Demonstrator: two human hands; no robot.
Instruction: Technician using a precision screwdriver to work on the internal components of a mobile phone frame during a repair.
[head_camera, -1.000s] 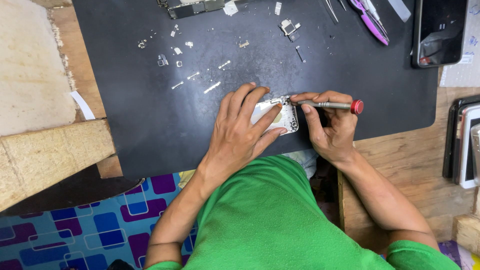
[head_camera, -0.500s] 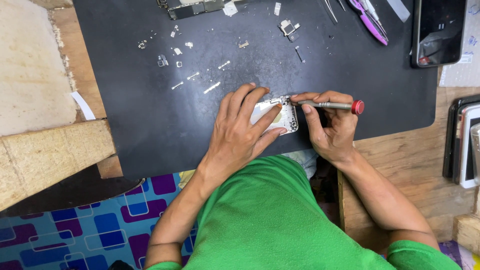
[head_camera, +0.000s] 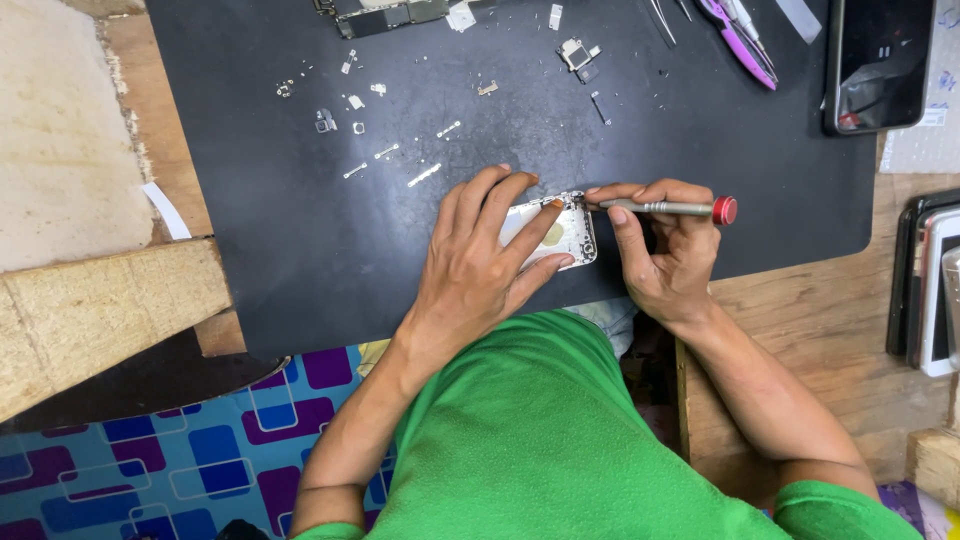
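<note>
While the left hand (head_camera: 480, 265) lies flat on the phone shell (head_camera: 560, 235), the right hand (head_camera: 665, 250) grips a screwdriver (head_camera: 665, 208) at its corner

A work mat (head_camera: 300, 250) lies on the bench, with the person's torso at its near edge. Near the middle of the mat's near half rests an opened phone housing (head_camera: 560, 232); the left hand (head_camera: 480, 265) lies flat on the housing's left part, while the right hand (head_camera: 665, 255) sits just to its right, holding a screwdriver (head_camera: 665, 208) level, its tip at the housing's far right corner. Behind the hands, small screws and brackets (head_camera: 400, 160) are scattered. A circuit board (head_camera: 385, 15) lies at the far edge, tweezers (head_camera: 745, 45) far right, and a phone (head_camera: 880, 62) at the far right corner.
</note>
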